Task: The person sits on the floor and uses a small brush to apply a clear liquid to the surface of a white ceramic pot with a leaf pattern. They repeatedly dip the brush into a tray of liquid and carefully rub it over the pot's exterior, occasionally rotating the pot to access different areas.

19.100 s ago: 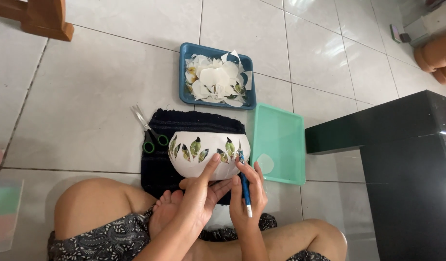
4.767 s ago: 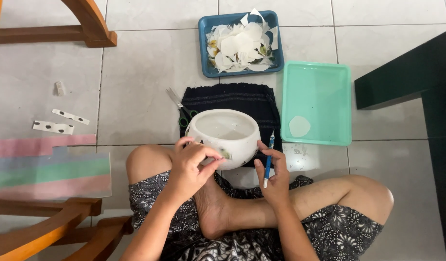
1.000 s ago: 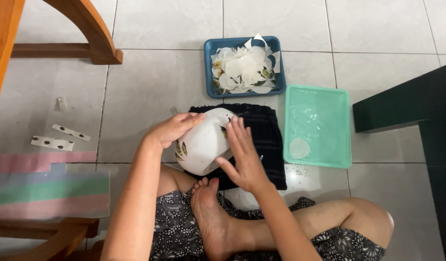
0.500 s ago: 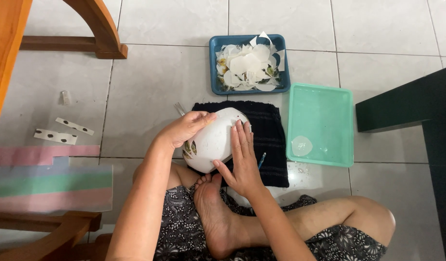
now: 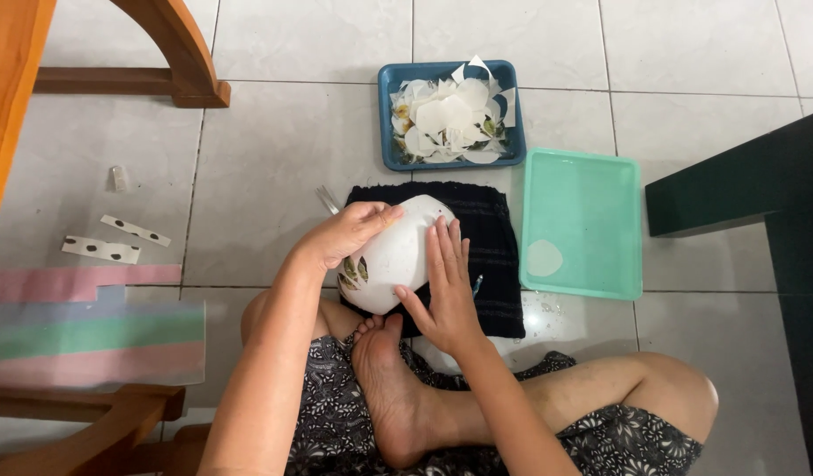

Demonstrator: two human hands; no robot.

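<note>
Since half a second ago, barely shifted: white bowl (image 5: pixel 397 256) tipped over the dark cloth (image 5: pixel 490 256), below the blue tray (image 5: pixel 387 115). Left hand (image 5: pixel 345 234) curled over its rim, gripping. Right hand (image 5: pixel 446 291) flat, fingers spread, pressed against its side.

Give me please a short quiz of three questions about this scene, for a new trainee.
1. True or false: both hands touch the white bowl.
2. Which tray holds the pile of cut paper pieces? A. the blue tray B. the green tray C. neither
3. Fill in: under the bowl, on the tiled floor, lies a dark ____.

Key
1. True: the left hand grips its top edge and the right hand lies flat on its side.
2. A. The green tray holds only one pale round piece.
3. cloth
</note>
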